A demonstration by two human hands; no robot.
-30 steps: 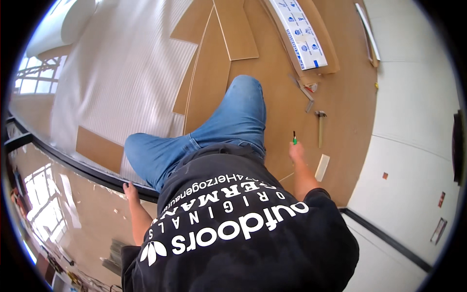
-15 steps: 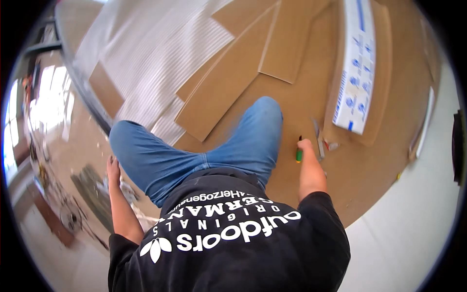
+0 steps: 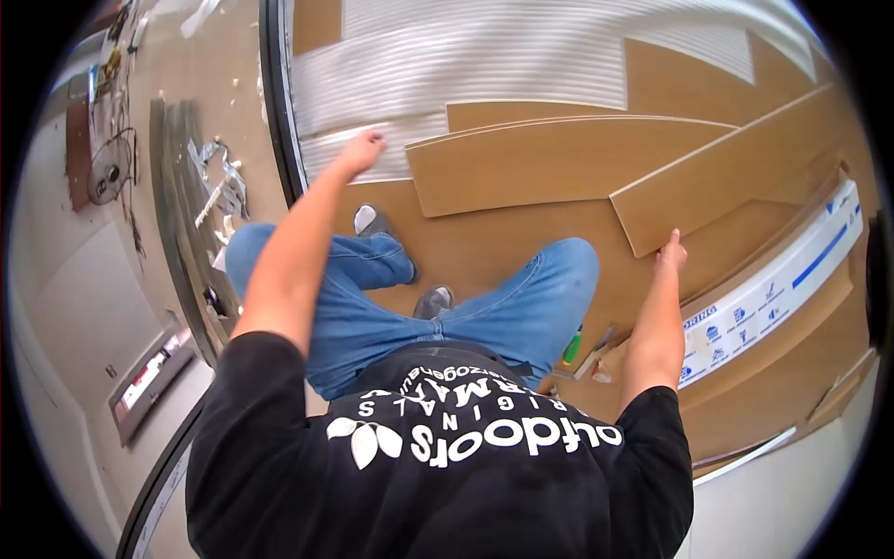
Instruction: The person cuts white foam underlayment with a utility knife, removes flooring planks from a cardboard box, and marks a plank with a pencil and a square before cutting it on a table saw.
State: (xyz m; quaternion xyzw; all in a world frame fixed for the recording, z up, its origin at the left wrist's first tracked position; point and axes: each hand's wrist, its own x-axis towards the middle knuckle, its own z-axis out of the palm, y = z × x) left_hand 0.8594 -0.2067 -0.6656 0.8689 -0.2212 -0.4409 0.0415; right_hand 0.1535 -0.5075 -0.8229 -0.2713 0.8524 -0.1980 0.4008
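Note:
My right hand [image 3: 672, 252] is at the near edge of a tan floor plank [image 3: 717, 177], close to its left corner, fingers closed at that edge. This plank overlaps a second tan plank [image 3: 559, 158] lying to its left. My left hand [image 3: 361, 154] is stretched forward over the white ribbed underlay [image 3: 419, 65], left of the second plank's end. Its fingers are loosely bent and slightly apart, with nothing visible in them. A green-handled tool [image 3: 572, 348] lies beside my right knee, next to a thin metal strip [image 3: 596, 352].
A long cardboard carton [image 3: 778, 373] with a white and blue label lies on the right. Dark edging [image 3: 279, 112] runs along the left side of the underlay. Beyond it are dark strips [image 3: 182, 224] and torn plastic scraps [image 3: 223, 182]. A fan [image 3: 112, 172] stands far left.
My view has swung round to the right. My right hand has let go of the green-handled tool and reached to the plank. My left hand has moved from beside my knee to over the underlay.

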